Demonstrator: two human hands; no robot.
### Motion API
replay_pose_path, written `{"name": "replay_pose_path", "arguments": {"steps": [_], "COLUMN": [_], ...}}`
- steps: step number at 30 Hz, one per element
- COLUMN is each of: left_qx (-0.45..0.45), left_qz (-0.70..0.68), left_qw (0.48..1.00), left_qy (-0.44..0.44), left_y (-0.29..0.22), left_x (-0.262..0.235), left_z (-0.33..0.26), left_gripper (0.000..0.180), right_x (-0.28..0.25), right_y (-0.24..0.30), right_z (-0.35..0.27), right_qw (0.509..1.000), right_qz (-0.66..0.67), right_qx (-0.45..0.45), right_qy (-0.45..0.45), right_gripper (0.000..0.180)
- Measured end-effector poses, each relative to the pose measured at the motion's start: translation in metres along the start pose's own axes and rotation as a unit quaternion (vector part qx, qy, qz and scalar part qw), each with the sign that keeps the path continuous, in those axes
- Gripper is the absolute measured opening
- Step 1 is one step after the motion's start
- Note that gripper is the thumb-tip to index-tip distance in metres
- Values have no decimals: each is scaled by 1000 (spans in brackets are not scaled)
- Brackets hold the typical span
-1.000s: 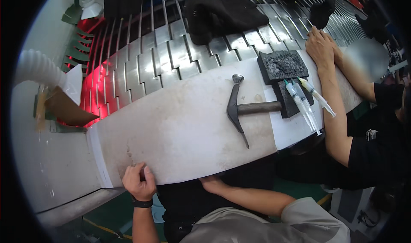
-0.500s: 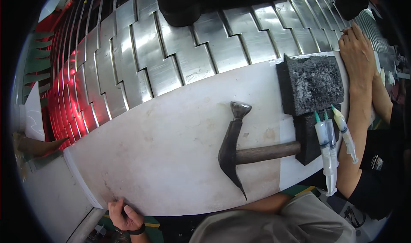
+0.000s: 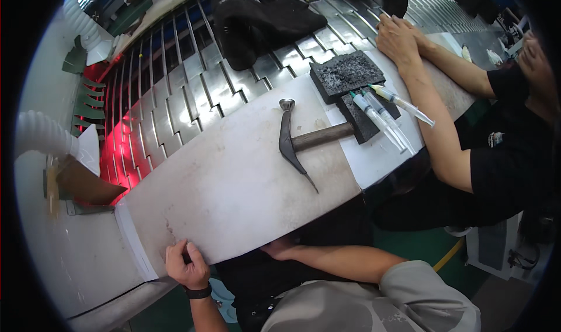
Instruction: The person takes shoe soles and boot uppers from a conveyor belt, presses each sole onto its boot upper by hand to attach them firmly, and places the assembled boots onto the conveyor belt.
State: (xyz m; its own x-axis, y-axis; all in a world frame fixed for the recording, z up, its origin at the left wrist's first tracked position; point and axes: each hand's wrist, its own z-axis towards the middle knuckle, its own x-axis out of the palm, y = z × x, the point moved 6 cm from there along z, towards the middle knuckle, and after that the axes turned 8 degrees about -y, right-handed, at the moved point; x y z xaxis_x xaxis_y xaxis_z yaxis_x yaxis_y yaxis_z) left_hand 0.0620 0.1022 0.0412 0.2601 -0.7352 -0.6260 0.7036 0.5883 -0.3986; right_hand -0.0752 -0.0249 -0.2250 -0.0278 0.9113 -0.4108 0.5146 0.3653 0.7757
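Note:
My left hand [image 3: 186, 265] rests on the near left edge of the white worktable [image 3: 216, 186], fingers curled in and nothing visible in them. A dark band circles that wrist. My right forearm lies across my lap, and my right hand [image 3: 281, 248] is partly hidden under the table's edge, its fingers out of sight. Farther right on the table lies a hammer [image 3: 288, 139] with a dark curved head and a wooden handle. Its handle end meets a black block [image 3: 363, 118]. A rough grey-black block [image 3: 349, 76] sits beside it, and several syringes [image 3: 385, 121] with green or yellow tips lean there.
A slatted metal conveyor [image 3: 193, 92] runs along the far side, carrying a black boot-shaped piece [image 3: 251, 25]. Red light glows at its left end, near white hoses [image 3: 44, 133]. At the right, a co-worker's hands [image 3: 400, 40] rest by the conveyor, forearms over the table.
My view has tilted up and shifted, so the hammer and blocks appear higher and farther left. More of my right forearm shows. My left hand stays at the table edge.

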Motion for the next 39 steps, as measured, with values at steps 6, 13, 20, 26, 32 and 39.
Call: {"name": "replay_pose_path", "arguments": {"steps": [6,13,20,26,32,39], "left_qx": [21,-114,-153,-164,-176,-191], "left_qz": [-74,-72,-79,-80,-83,-43], "left_qw": [997,975,975,973,972,972], "left_qy": [-24,175,144,143,134,133], "left_y": [-29,13,11,11,7,14], "left_x": [-15,6,15,22,20,15], "left_z": [-36,-156,-161,-165,-160,-158], "left_gripper": [4,18,19,20,18,18], "right_x": [7,-5,-30,-39,-40,-25], "right_y": [-12,3,7,8,8,18], "right_z": [0,-22,-40,-49,-48,-42], "right_qw": [997,998,993,990,991,991], "right_qz": [-57,-54,-105,-118,-111,-84], "right_qx": [-46,-34,-46,-72,-75,-98], "right_qy": [15,7,-30,-43,-27,23], "right_gripper": [51,41,43,42,42,41]}}
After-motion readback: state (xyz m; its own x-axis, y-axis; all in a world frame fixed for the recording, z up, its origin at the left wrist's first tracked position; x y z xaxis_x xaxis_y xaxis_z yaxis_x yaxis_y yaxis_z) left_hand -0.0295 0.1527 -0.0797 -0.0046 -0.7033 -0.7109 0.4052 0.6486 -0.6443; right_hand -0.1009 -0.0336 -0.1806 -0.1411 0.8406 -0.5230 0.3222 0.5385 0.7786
